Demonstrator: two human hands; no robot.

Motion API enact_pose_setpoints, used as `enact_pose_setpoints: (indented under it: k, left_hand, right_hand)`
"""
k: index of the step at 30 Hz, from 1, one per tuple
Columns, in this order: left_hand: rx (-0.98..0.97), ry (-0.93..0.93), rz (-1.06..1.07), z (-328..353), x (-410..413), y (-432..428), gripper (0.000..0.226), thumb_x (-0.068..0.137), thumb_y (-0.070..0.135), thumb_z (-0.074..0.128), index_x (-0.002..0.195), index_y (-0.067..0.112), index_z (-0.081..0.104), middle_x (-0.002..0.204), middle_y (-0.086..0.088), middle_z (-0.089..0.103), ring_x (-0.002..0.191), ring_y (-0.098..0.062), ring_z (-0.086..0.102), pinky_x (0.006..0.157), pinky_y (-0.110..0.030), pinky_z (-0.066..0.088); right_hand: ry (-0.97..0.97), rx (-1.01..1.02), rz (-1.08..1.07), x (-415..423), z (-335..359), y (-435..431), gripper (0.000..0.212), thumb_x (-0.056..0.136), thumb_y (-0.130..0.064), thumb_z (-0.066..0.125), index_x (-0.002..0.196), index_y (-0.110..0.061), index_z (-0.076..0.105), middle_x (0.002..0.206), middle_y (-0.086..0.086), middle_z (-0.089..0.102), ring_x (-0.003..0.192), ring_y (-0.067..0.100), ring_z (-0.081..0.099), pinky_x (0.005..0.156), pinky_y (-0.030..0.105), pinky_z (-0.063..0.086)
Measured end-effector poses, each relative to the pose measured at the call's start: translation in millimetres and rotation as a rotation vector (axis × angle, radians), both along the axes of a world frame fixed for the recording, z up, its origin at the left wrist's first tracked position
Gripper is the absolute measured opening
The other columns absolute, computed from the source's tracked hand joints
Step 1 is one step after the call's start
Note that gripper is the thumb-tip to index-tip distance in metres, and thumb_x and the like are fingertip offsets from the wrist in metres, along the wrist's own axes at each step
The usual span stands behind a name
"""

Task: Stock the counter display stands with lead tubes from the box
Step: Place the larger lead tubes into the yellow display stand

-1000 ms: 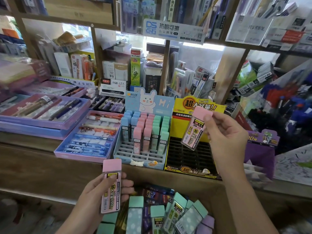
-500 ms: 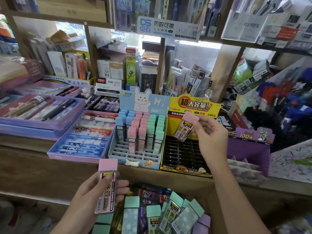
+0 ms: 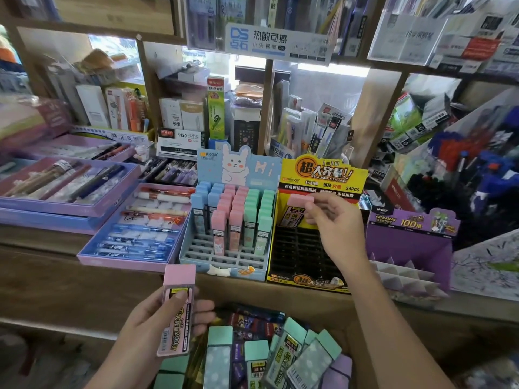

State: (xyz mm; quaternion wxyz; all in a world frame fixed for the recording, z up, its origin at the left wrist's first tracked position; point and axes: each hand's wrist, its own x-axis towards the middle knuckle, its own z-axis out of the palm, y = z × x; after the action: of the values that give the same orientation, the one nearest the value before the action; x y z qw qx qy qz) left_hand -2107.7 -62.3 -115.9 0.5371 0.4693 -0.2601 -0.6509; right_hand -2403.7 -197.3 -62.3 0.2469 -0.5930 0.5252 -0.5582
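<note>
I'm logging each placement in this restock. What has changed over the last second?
The right hand has carried its pink-capped tube forward and down, from above the yellow stand to the back-left corner of its grid. It still pinches the tube and has not let go. The left hand still grips the other pink tube in front of the counter, and the blue stand keeps the same rows.
</note>
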Motion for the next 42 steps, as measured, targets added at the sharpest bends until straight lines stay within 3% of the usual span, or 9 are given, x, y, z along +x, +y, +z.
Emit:
enact_pose_setpoints:
  k: [8,14,22,27,30,33,36,40,42]
  left_hand:
    - [0.005,-0.007,-0.011,0.0,0.1,-0.1,0.02,0.082,0.012,0.065,0.09,0.0,0.079,0.101,-0.038,0.072,0.078,-0.042,0.077,0.058,-0.039,0.065]
    - [0.009,-0.017,-0.026,-2.6,3.3,-1.3,0.02,0.083,0.013,0.065,0.09,0.004,0.08,0.104,-0.036,0.072,0.082,-0.042,0.077,0.061,-0.039,0.065]
    - [0.015,-0.05,-0.034,-5.3,4.5,-3.0,0.019,0.083,0.017,0.066,0.092,0.009,0.081,0.106,-0.032,0.074,0.092,-0.043,0.076,0.064,-0.037,0.065]
    - [-0.025,-0.063,-0.02,-2.5,2.2,-0.8,0.019,0.08,0.016,0.068,0.092,0.009,0.082,0.105,-0.03,0.075,0.093,-0.041,0.077,0.067,-0.036,0.065]
    - [-0.067,-0.098,-0.004,-0.8,-0.3,0.1,0.021,0.079,0.017,0.069,0.094,0.008,0.081,0.102,-0.028,0.075,0.09,-0.036,0.077,0.07,-0.035,0.065]
    - [-0.088,-0.18,-0.029,-1.0,0.6,0.6,0.026,0.079,0.025,0.071,0.101,0.016,0.081,0.103,-0.022,0.076,0.092,-0.032,0.076,0.087,-0.045,0.061]
    - [-0.082,-0.24,-0.083,-4.3,3.8,1.2,0.035,0.076,0.036,0.073,0.108,0.023,0.08,0.107,-0.014,0.078,0.101,-0.031,0.075,0.09,-0.047,0.057]
    - [-0.139,-0.244,-0.115,-8.1,4.6,2.1,0.036,0.082,0.032,0.074,0.115,0.019,0.078,0.112,-0.02,0.076,0.109,-0.038,0.072,0.093,-0.052,0.056]
    - [-0.165,-0.274,-0.143,-8.7,5.3,2.3,0.034,0.084,0.031,0.073,0.116,0.02,0.078,0.113,-0.019,0.076,0.109,-0.037,0.072,0.091,-0.046,0.059]
  right_hand:
    - [0.041,0.069,-0.014,3.6,1.7,-7.3,0.012,0.097,-0.012,0.07,0.107,-0.019,0.068,0.09,-0.002,0.075,0.077,0.012,0.074,0.077,0.035,0.064]
    - [0.164,0.073,-0.094,8.9,-1.0,-13.1,0.007,0.095,-0.024,0.073,0.097,-0.028,0.068,0.082,-0.008,0.075,0.074,0.004,0.073,0.072,0.03,0.065]
    - [0.322,0.135,-0.137,13.9,4.0,-16.3,0.014,0.099,-0.028,0.068,0.104,-0.016,0.073,0.085,-0.006,0.073,0.078,0.014,0.073,0.075,0.044,0.064]
    - [0.206,0.074,-0.201,16.7,9.3,14.8,0.013,0.096,-0.025,0.072,0.106,-0.018,0.073,0.085,-0.009,0.074,0.075,0.006,0.072,0.07,0.036,0.064]
    - [0.044,0.068,-0.043,32.0,10.1,50.8,0.005,0.095,-0.019,0.072,0.098,-0.024,0.072,0.08,-0.01,0.076,0.067,0.007,0.072,0.056,0.021,0.058]
    - [0.031,0.181,0.157,57.3,3.8,81.1,0.01,0.094,-0.019,0.073,0.095,-0.029,0.073,0.082,-0.012,0.077,0.066,0.007,0.072,0.055,0.014,0.053]
    - [0.069,0.298,0.314,80.9,-6.4,95.8,0.012,0.091,-0.022,0.073,0.093,-0.034,0.073,0.084,-0.014,0.076,0.068,0.003,0.071,0.057,0.012,0.053]
    - [0.0,0.393,0.467,103.3,-15.5,102.9,0.007,0.091,-0.024,0.077,0.096,-0.03,0.078,0.088,-0.003,0.077,0.065,0.008,0.07,0.056,0.015,0.052]
    - [-0.007,0.408,0.503,109.5,-17.8,104.3,0.01,0.091,-0.027,0.077,0.101,-0.026,0.079,0.088,0.002,0.077,0.066,0.009,0.07,0.057,0.016,0.052]
